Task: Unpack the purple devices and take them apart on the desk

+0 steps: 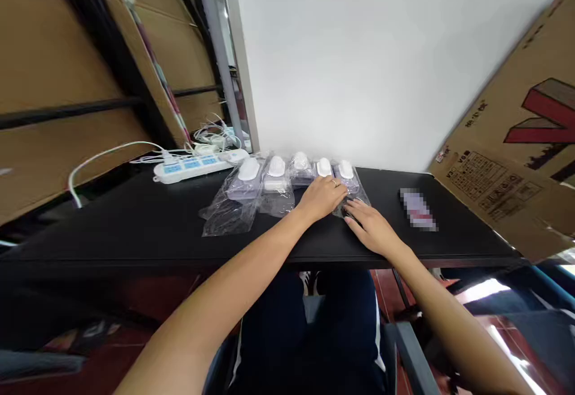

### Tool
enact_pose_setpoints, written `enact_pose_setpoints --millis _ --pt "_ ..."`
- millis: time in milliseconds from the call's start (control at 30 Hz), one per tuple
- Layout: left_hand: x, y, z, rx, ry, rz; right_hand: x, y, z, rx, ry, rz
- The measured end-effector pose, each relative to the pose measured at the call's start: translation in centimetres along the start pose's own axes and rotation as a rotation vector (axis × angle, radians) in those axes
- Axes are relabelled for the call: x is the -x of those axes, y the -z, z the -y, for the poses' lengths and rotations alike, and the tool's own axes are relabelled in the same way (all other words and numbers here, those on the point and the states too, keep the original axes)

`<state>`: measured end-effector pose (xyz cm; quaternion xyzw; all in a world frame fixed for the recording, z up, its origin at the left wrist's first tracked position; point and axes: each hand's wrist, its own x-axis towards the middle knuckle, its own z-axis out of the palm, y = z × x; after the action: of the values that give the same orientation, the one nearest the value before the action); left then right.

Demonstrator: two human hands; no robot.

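Several small white devices in clear plastic bags (275,174) lie in a row at the back of a black table (135,227). My left hand (321,197) rests palm down on the bags near the right end of the row, with a ring on one finger. My right hand (372,227) lies flat on the table just to the right, its fingertips touching the rightmost bag (348,176). Neither hand is closed around anything.
A white power strip (197,166) with tangled cables sits at the back left. A small blurred flat object (417,209) lies to the right. A large cardboard box (516,143) leans in at the right; brown boards (45,53) stand on the left. A white wall is behind.
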<state>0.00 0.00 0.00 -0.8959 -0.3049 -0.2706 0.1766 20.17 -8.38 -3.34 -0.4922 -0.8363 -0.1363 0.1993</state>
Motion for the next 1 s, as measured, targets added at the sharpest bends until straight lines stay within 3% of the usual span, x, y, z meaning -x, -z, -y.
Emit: enact_pose_setpoints --millis 100,200,333,467,600,767,900,1000 --pt "-0.2 -0.5 -0.2 0.096 0.132 -0.106 0.0 0.3 0.6 0.024 -0.055 -0.113" --pt "-0.4 -0.9 -0.4 0.189 0.18 -0.189 -0.9 0.1 0.8 -0.021 -0.066 -0.14" --pt "-0.4 -1.1 -0.7 0.262 0.132 -0.219 -3.5 0.2 0.8 -0.089 -0.166 -0.109" --pt "-0.3 -1.0 -0.6 0.282 0.168 -0.22 -4.9 2.0 1.6 -0.205 -0.263 0.002" --pt "-0.2 -0.8 -0.4 0.294 0.186 -0.223 -3.8 3.0 2.8 -0.284 -0.32 0.036" --pt "-0.2 -0.9 -0.3 0.292 0.177 -0.237 -1.7 2.3 3.1 -0.251 -0.343 0.083" --pt "-0.3 -1.1 -0.5 0.278 0.146 -0.245 -1.6 1.2 2.3 -0.323 -0.387 -0.032" --pt "-0.3 -1.2 -0.9 0.246 0.118 -0.266 -3.1 0.3 1.2 -0.377 -0.349 -0.131"
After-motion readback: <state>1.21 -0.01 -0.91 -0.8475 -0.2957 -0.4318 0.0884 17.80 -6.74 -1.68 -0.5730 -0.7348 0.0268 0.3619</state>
